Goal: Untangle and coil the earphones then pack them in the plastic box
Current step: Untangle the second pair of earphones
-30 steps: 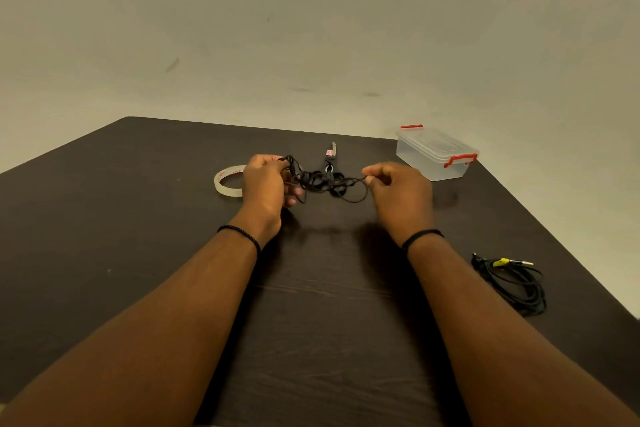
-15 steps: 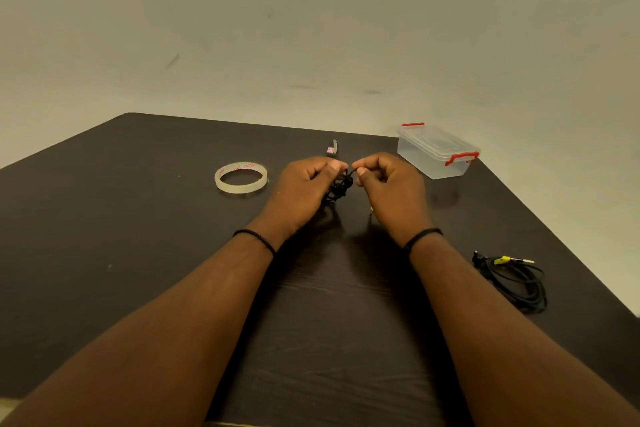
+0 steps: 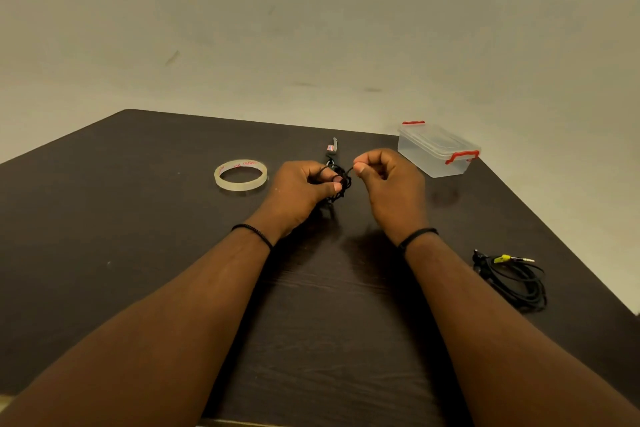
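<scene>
- The table [image 3: 138,236] is dark wood-grain laminate, matte with faint streaks; its near edge is cut off by the frame and both forearms cover much of its middle.
- The earphones [image 3: 341,184], a thin black cord bunched into a small knotted clump, hang between the two hands above the table's middle, towards its far edge; the earbuds cannot be made out in the tangle.
- The left hand [image 3: 301,192] grips the clump, thumb pressed against it and a loop of cord around one finger.
- The right hand [image 3: 389,184] is curled into a loose fist, thumb and forefinger pinching a strand that leads out of the clump.
- The plastic box [image 3: 436,152], clear and rectangular with red clips and its lid on, sits at the table's far right corner.
- A ring of clear tape [image 3: 240,175] lies flat on the table, left of the hands.
- A second black cable [image 3: 516,281] with a yellow plug lies loosely coiled at the table's right edge.
- A small dark object [image 3: 331,148] lies beyond the hands, too small to identify.
</scene>
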